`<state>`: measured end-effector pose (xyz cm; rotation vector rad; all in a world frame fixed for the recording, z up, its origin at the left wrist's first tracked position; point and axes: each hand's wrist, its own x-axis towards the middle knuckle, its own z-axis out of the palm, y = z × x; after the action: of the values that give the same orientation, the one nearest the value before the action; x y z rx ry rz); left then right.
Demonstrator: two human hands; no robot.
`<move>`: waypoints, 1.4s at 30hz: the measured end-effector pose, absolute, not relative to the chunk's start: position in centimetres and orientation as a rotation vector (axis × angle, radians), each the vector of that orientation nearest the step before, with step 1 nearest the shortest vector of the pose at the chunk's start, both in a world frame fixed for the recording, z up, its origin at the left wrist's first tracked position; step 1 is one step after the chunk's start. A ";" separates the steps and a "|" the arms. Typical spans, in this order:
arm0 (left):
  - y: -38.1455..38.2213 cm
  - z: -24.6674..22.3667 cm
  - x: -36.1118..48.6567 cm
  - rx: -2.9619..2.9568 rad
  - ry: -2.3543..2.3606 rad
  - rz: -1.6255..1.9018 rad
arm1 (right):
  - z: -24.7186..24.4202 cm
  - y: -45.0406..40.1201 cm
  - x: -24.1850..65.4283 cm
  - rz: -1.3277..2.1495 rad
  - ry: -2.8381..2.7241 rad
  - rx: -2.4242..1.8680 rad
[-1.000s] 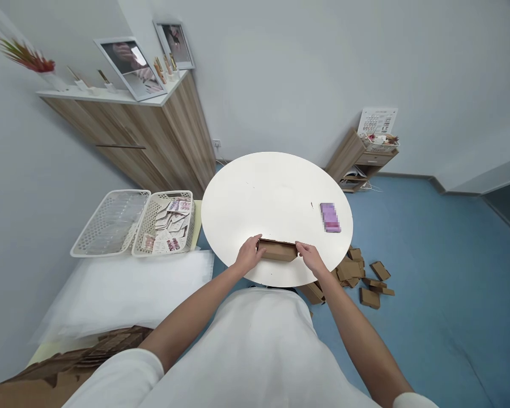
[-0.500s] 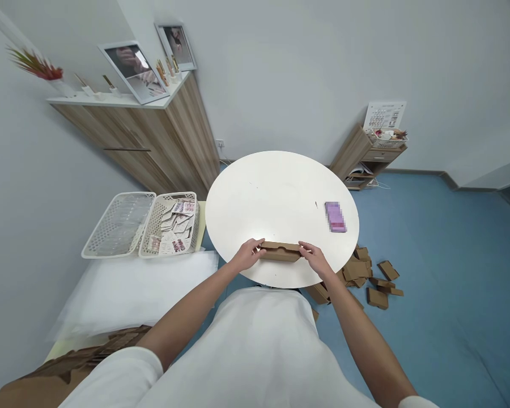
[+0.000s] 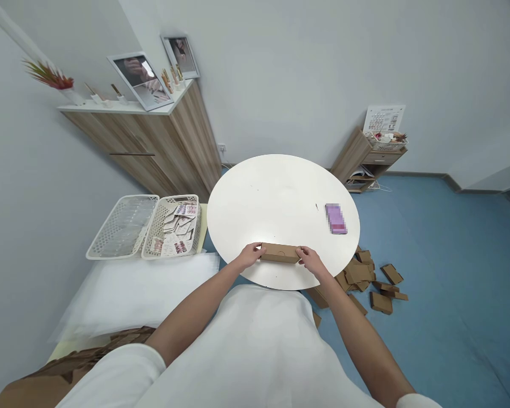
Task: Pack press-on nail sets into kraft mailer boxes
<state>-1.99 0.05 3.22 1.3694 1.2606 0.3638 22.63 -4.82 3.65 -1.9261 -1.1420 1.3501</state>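
A small brown cardboard box (image 3: 279,253) is at the near side of the white oval table (image 3: 276,187), its long front face turned towards me with a round thumb notch in the middle. My left hand (image 3: 250,255) is closed on its left end, and my right hand (image 3: 310,260) grips the right end. The lid looks folded down flush with the front. Whether the box rests on the table or is held slightly above it, I cannot tell.
A blurred purple phone-shaped item (image 3: 336,219) lies on the table's right. Several cardboard boxes (image 3: 359,273) are heaped on the floor at right. White baskets (image 3: 172,226) and white translucent sheets (image 3: 153,286) are at left, with a wooden cabinet (image 3: 161,141) behind.
The box's lid, raised with a gap along the front, is now down against the front face. Both hands stay at the box's ends. The view has shifted slightly.
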 end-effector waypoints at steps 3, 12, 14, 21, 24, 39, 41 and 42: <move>-0.2 3.1 -1.6 1.386 1.253 0.469 | 3.1 -5.1 22.8 1.256 -1.166 -1.863; -3.4 0.7 1.0 1.298 1.245 0.470 | 0.6 -8.7 23.2 1.252 -0.953 -1.819; -3.9 0.2 1.4 1.317 1.334 0.464 | 0.5 -9.6 23.3 1.254 -0.922 -1.828; -3.4 -0.9 3.2 1.369 1.522 0.439 | 1.9 -9.0 24.6 1.197 -0.962 -2.086; -3.2 -1.4 3.8 1.392 1.529 0.454 | 1.9 -7.5 24.6 1.168 -1.079 -2.162; -4.7 1.2 9.5 1.358 1.577 0.506 | 1.0 -9.2 29.2 1.105 -1.138 -1.958; -5.1 2.1 12.8 1.412 1.524 0.474 | 1.2 -10.5 32.3 1.029 -1.083 -1.943; -5.2 2.4 14.6 1.442 1.482 0.456 | 1.2 -11.2 34.0 0.984 -1.055 -1.941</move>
<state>14.58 -5.19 2.36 1.4425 1.4825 0.4563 33.98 -11.25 1.18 -1.9412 -1.0550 0.9836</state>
